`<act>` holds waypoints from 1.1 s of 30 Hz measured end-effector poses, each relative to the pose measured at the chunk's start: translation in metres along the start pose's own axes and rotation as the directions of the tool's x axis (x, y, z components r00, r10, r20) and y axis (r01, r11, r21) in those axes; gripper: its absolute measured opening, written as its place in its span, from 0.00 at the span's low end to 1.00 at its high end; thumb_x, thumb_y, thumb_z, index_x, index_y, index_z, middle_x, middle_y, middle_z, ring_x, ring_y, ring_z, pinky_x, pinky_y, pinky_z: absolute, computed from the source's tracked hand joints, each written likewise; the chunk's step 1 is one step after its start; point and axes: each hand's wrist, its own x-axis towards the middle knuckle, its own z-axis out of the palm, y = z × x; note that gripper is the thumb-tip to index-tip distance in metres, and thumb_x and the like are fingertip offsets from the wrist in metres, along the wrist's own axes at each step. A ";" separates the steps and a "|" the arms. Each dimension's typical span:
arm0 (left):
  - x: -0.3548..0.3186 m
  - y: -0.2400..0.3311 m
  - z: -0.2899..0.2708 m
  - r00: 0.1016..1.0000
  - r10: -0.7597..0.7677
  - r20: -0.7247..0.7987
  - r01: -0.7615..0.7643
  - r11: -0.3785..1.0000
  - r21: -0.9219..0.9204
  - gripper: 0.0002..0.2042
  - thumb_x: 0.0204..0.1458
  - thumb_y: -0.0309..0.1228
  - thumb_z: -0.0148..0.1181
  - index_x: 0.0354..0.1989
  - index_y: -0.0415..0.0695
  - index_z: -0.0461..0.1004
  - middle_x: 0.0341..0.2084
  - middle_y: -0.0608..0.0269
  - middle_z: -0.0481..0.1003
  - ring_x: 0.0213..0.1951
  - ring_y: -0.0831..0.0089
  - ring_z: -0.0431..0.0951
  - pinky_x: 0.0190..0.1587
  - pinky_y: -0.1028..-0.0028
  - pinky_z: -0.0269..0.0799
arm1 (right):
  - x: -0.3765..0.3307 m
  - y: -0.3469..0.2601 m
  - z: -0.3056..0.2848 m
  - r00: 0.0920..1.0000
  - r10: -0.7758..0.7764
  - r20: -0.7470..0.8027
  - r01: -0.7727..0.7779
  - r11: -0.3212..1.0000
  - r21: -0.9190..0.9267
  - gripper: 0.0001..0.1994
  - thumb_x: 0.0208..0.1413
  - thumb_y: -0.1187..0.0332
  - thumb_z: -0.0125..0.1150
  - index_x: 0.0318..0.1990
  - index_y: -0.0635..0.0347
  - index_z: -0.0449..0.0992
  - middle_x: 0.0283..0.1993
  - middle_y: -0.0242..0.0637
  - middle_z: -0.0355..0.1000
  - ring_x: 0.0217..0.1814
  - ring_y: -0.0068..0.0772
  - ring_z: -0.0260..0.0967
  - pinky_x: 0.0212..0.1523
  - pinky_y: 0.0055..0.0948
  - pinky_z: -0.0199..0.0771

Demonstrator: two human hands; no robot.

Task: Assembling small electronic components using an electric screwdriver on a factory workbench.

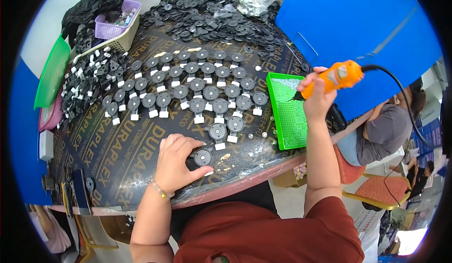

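My left hand [178, 164] rests on the table with thumb and forefinger on either side of a black round plastic part [203, 157], holding it flat near the front edge. A bit of white shows under the thumb. My right hand [318, 95] is wrapped round an orange electric screwdriver [340, 76] with a black cord. Its dark tip points down-left, above the green tray [282, 143]. Small shiny pieces, apparently screws [288, 85], lie at the tray's far end. Beyond my left hand, several similar black round parts [217, 132] with white blocks stand in curved rows.
A heap of black discs [207, 18] covers the table's back. Black-and-white parts [92, 81] pile up at left, by a beige basket [120, 39] holding a purple one. A blue panel [348, 36] rises at right. A phone [81, 192] lies front left. Another person [386, 128] sits at right.
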 end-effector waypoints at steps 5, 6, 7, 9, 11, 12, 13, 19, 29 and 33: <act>0.000 -0.005 0.007 0.992 0.039 -0.118 -0.035 0.999 0.034 0.16 0.38 0.35 0.68 0.38 0.47 0.76 0.38 0.66 0.74 0.45 0.62 0.68 0.49 0.63 0.60 | -0.040 -0.041 0.075 0.958 0.025 0.286 -0.149 0.894 0.422 0.24 0.54 0.52 0.63 0.46 0.60 0.64 0.25 0.36 0.68 0.23 0.27 0.67 0.23 0.25 0.70; -0.001 -0.008 0.011 0.990 0.053 -0.135 -0.050 0.998 0.022 0.16 0.39 0.35 0.68 0.38 0.48 0.76 0.38 0.66 0.74 0.45 0.62 0.69 0.49 0.63 0.60 | -0.052 -0.045 0.093 0.936 0.039 0.349 -0.213 0.853 0.476 0.25 0.53 0.50 0.64 0.47 0.60 0.64 0.25 0.36 0.68 0.23 0.27 0.68 0.23 0.25 0.71; -0.001 -0.008 0.010 0.986 0.066 -0.152 -0.064 0.998 0.015 0.16 0.39 0.34 0.68 0.38 0.48 0.76 0.38 0.66 0.74 0.45 0.62 0.69 0.49 0.64 0.60 | -0.064 -0.052 0.108 0.909 0.101 0.404 -0.290 0.851 0.438 0.29 0.50 0.46 0.64 0.46 0.60 0.63 0.25 0.36 0.67 0.22 0.29 0.68 0.23 0.28 0.71; -0.002 -0.009 0.008 0.987 0.052 -0.152 -0.054 0.999 -0.007 0.16 0.39 0.33 0.68 0.39 0.48 0.77 0.37 0.68 0.74 0.44 0.64 0.69 0.48 0.64 0.61 | -0.078 -0.052 0.132 0.844 0.134 0.519 -0.388 0.821 0.419 0.32 0.47 0.44 0.66 0.46 0.60 0.62 0.25 0.38 0.68 0.21 0.32 0.68 0.24 0.31 0.71; -0.001 -0.008 0.007 0.986 0.036 -0.161 -0.043 0.998 -0.039 0.14 0.39 0.31 0.68 0.37 0.49 0.78 0.36 0.70 0.74 0.43 0.66 0.69 0.46 0.65 0.61 | -0.083 -0.051 0.147 0.799 0.113 0.590 -0.434 0.787 0.438 0.31 0.47 0.46 0.68 0.46 0.61 0.62 0.26 0.39 0.68 0.22 0.32 0.69 0.25 0.31 0.72; -0.001 -0.010 0.007 0.987 0.028 -0.160 -0.034 0.999 -0.034 0.14 0.39 0.31 0.68 0.37 0.49 0.78 0.36 0.70 0.74 0.43 0.66 0.69 0.46 0.65 0.61 | -0.084 -0.053 0.152 0.786 0.124 0.605 -0.460 0.771 0.440 0.31 0.47 0.47 0.68 0.46 0.61 0.62 0.26 0.40 0.69 0.22 0.32 0.69 0.25 0.31 0.72; -0.002 -0.012 0.007 0.986 0.047 -0.161 -0.052 0.998 -0.033 0.12 0.39 0.30 0.68 0.35 0.50 0.79 0.36 0.71 0.73 0.43 0.66 0.69 0.46 0.66 0.61 | -0.085 -0.053 0.156 0.788 0.118 0.604 -0.455 0.773 0.442 0.30 0.48 0.47 0.67 0.46 0.61 0.62 0.26 0.39 0.68 0.22 0.32 0.69 0.25 0.31 0.72; -0.004 -0.014 0.010 0.980 0.036 -0.195 -0.049 0.997 -0.060 0.08 0.38 0.28 0.68 0.29 0.49 0.78 0.33 0.73 0.73 0.43 0.67 0.69 0.47 0.67 0.60 | -0.091 -0.052 0.162 0.816 0.175 0.551 -0.464 0.766 0.444 0.32 0.47 0.42 0.65 0.46 0.57 0.61 0.23 0.37 0.66 0.20 0.30 0.67 0.24 0.30 0.71; -0.005 -0.012 0.010 0.985 0.063 -0.160 -0.072 0.996 -0.053 0.08 0.38 0.30 0.69 0.27 0.49 0.76 0.32 0.73 0.72 0.43 0.68 0.69 0.47 0.67 0.61 | -0.098 -0.050 0.158 0.842 0.120 0.526 -0.405 0.784 0.470 0.31 0.50 0.39 0.59 0.46 0.55 0.59 0.24 0.35 0.66 0.19 0.29 0.65 0.22 0.29 0.71; -0.007 -0.014 0.013 0.983 0.085 -0.161 -0.092 0.995 -0.038 0.09 0.38 0.31 0.70 0.27 0.49 0.76 0.32 0.73 0.72 0.43 0.68 0.69 0.46 0.67 0.61 | -0.100 -0.050 0.157 0.845 0.120 0.522 -0.413 0.766 0.493 0.31 0.50 0.39 0.59 0.46 0.56 0.59 0.24 0.36 0.66 0.19 0.29 0.65 0.22 0.29 0.71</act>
